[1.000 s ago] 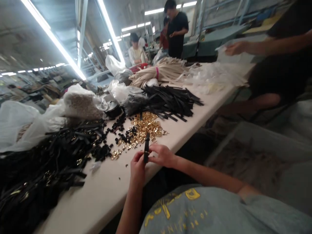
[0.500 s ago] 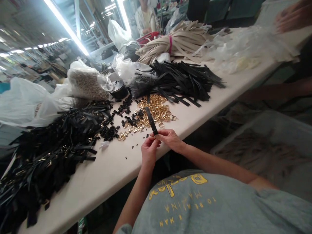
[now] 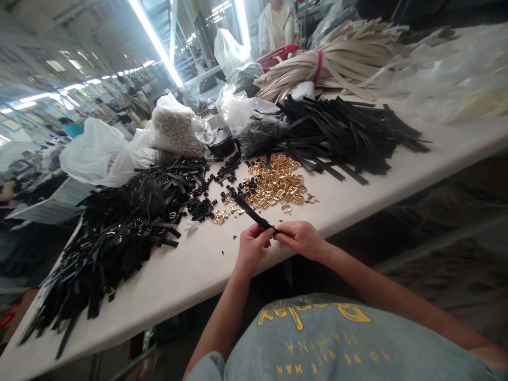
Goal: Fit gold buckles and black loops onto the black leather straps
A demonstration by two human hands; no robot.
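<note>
Both of my hands pinch one short black strap (image 3: 249, 210) just above the near edge of a long white table (image 3: 190, 270). My left hand (image 3: 252, 247) grips its near end from the left, and my right hand (image 3: 302, 238) grips the same end from the right. The strap points away from me, up and to the left, over a heap of gold metal buckles (image 3: 278, 184). Small black loops (image 3: 202, 206) lie scattered beside the buckles.
A big pile of black straps with buckles (image 3: 115, 238) fills the table's left. Loose black straps (image 3: 349, 132), tied cream straps (image 3: 337, 58) and several plastic bags (image 3: 99, 151) lie further back. A person stands at the far end.
The strap has tipped from nearly upright to lying low and pointing left. My view has swung left and down, so the co-worker's hands at the right are out of frame.
</note>
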